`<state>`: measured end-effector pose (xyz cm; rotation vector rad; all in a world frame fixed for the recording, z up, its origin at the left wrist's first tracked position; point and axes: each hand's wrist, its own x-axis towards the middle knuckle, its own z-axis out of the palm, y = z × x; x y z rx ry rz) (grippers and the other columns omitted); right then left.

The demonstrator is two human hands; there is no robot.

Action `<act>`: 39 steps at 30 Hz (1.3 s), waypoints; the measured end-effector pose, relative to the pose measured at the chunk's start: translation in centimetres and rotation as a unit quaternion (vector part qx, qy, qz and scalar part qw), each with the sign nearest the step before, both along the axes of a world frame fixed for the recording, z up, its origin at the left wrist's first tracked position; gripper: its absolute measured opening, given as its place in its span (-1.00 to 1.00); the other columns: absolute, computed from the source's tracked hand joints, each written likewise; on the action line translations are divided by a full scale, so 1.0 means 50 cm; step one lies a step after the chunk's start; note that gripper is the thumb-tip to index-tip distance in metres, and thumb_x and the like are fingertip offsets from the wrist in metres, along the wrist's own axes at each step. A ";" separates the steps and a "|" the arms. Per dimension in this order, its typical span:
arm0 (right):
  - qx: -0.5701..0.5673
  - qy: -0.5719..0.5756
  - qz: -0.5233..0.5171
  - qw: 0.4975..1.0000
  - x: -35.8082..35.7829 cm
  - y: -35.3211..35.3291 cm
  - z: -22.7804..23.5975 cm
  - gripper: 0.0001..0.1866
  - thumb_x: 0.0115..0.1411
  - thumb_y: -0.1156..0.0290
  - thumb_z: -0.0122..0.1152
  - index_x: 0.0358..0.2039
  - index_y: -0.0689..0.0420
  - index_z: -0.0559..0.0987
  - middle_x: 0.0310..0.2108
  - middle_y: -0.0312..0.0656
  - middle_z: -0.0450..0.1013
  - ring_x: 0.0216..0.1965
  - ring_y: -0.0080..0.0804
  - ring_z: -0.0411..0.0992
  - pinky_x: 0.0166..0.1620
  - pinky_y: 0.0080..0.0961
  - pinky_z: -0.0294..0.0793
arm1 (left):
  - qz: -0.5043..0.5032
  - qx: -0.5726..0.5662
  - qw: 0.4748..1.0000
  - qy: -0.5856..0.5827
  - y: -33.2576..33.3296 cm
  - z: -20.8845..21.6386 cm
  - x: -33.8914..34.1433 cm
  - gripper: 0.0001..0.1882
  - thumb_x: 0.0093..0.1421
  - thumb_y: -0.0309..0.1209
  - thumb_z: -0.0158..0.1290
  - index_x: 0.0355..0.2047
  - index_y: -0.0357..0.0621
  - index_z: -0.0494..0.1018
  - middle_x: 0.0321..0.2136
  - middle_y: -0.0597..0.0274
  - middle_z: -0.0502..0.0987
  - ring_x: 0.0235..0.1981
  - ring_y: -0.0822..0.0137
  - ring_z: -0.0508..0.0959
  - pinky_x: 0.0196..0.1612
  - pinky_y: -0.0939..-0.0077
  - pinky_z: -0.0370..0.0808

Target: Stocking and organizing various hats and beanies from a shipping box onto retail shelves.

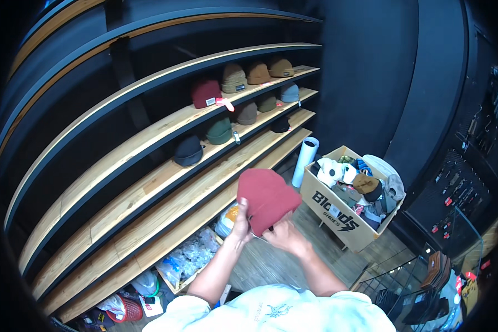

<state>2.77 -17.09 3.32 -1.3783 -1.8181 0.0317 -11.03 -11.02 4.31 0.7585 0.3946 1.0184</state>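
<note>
A dusty-red knit beanie [267,193] is held up in front of me, between both hands. My left hand [240,222] grips its left side, with the thumb up along the fabric. At the lower right edge, my right hand [286,236] is closed on the folded cuff, its fingertips partly hidden. Beyond it, beanies stand in rows on the wooden shelves: a maroon beanie [206,94] with a pink tag, a dark navy beanie [188,151], a green beanie [219,131] and several brown, tan and grey ones farther right.
A cardboard box [337,213] heaped with caps and other goods stands to the right, beside a white tube [305,162]. Under the shelves are a box of clear plastic bags [188,257] and a red basket [128,310]. Wallets [435,270] sit on a rack at the lower right.
</note>
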 end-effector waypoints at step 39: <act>-0.192 0.602 0.190 0.752 0.265 0.237 0.039 -0.24 0.22 0.18 0.28 0.34 0.09 0.15 0.21 -0.01 0.26 0.18 -0.15 0.33 0.13 -0.12 0.42 | -0.233 0.088 0.964 0.097 0.465 0.024 0.105 -0.20 0.07 -0.29 0.16 0.30 -0.17 0.13 0.18 0.08 0.34 0.18 0.18 0.38 0.23 0.22 0.34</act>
